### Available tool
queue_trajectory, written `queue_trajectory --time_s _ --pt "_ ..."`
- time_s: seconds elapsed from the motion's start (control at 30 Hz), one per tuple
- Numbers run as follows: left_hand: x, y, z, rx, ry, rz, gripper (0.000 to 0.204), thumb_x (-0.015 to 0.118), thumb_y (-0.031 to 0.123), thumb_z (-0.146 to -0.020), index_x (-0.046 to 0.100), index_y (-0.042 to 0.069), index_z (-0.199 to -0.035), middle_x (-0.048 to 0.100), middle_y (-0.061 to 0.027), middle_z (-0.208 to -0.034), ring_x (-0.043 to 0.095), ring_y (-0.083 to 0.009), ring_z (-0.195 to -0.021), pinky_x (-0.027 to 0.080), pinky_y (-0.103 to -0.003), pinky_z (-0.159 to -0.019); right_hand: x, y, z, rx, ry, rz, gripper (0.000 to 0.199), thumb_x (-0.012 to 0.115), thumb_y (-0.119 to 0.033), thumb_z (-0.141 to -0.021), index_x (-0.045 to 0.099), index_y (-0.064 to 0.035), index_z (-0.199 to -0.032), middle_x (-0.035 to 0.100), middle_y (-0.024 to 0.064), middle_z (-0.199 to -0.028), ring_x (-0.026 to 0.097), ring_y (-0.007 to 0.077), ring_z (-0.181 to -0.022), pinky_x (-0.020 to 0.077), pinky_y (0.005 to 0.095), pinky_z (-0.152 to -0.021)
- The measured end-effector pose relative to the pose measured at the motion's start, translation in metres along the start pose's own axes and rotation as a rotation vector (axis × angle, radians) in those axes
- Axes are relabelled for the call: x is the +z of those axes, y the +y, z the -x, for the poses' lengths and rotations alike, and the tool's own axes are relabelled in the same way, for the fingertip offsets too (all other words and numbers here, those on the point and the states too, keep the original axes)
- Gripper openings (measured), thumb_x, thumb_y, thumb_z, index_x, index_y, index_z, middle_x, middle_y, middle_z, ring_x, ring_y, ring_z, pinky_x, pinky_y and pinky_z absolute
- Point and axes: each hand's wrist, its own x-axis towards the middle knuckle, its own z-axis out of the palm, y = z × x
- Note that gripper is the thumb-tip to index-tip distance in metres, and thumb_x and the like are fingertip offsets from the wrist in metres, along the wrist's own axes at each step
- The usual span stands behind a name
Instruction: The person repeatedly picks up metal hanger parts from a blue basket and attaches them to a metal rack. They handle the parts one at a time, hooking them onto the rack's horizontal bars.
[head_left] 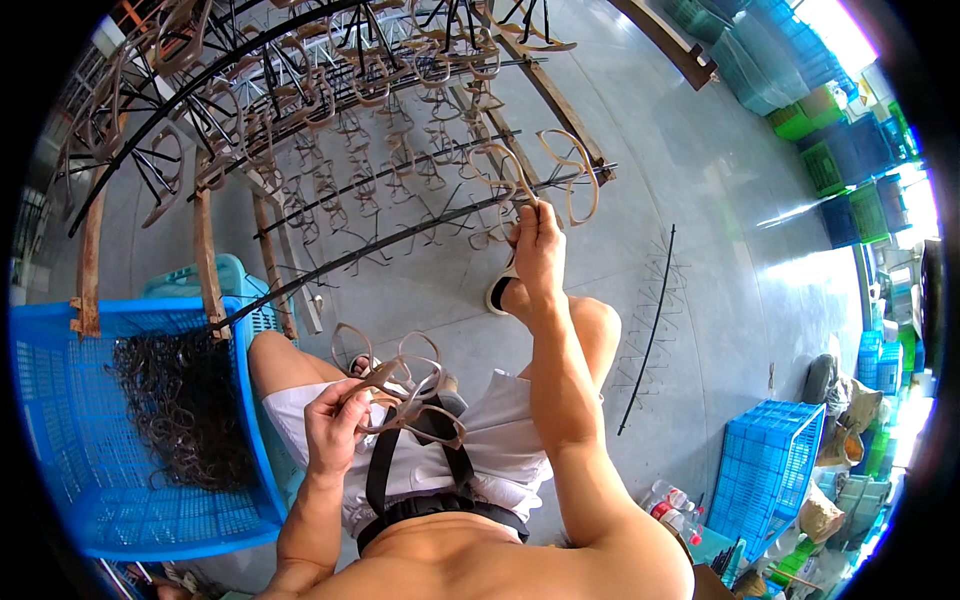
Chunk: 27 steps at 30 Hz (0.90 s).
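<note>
Left hand [335,428]: pinching eyeglass frames [383,375] apart from rod [370,249]
Right hand [541,250]: grasping frame [525,180] at rod
Prongs [436,236]: likely spacers

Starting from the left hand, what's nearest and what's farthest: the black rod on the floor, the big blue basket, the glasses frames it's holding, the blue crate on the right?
In the head view, from the left hand:
1. Glasses frames, in its fingers.
2. Big blue basket, left.
3. Black rod, right, on the floor.
4. Blue crate, farther right.
</note>
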Motion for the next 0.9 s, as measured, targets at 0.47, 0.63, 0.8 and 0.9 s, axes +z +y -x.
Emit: queue_trajectory --time_s 0.47,0.63,0.8,0.9 --pt "-0.015 0.022 0.001 0.093 -0.101 0.134 0.022 0.058 0.015 -0.089 0.062 -0.003 -0.101 0.062 -0.0064 -0.072 0.047 -0.0056 -0.055 0.035 -0.018 -0.048 0.003 -0.081 0.107 -0.422 -1.082 -0.376 0.043 0.055 -0.036 -0.090 0.051 0.0028 -0.108 0.046 0.0086 -0.094 0.044 0.0196 -0.087 0.0376 0.0304 -0.078" --pt "-0.028 0.022 0.008 0.062 -0.145 0.154 0.021 0.056 0.014 -0.090 0.062 -0.003 -0.101 0.056 -0.0023 -0.067 0.047 -0.0055 -0.055 0.036 -0.018 -0.049 0.012 -0.069 0.117 0.133 -1.371 -0.674 0.040 0.058 -0.035 -0.089 0.051 0.0010 -0.106 0.044 0.0071 -0.089 0.040 0.0166 -0.078 0.0364 0.0287 -0.071" --pt "-0.038 0.021 0.012 0.149 -0.132 -0.033 0.019 0.058 0.012 -0.090 0.061 -0.003 -0.102 0.056 -0.0008 -0.070 0.047 -0.0041 -0.058 0.037 -0.018 -0.051 0.026 -0.083 0.120 -0.500 -1.219 -0.359 0.048 0.056 -0.038 -0.090 0.051 0.0063 -0.108 0.053 0.0107 -0.100 0.050 0.0206 -0.093 0.0401 0.0287 -0.081" --pt "-0.042 0.019 0.018 0.165 -0.122 -0.051 0.018 0.059 0.011 -0.089 0.061 -0.002 -0.101 0.055 0.0004 -0.072 0.046 -0.0034 -0.059 0.037 -0.017 -0.052 0.029 -0.093 0.121 -0.252 -1.298 -0.148 0.039 0.053 -0.030 -0.093 0.052 0.0062 -0.107 0.053 0.0113 -0.099 0.051 0.0216 -0.092 0.0390 0.0301 -0.086"
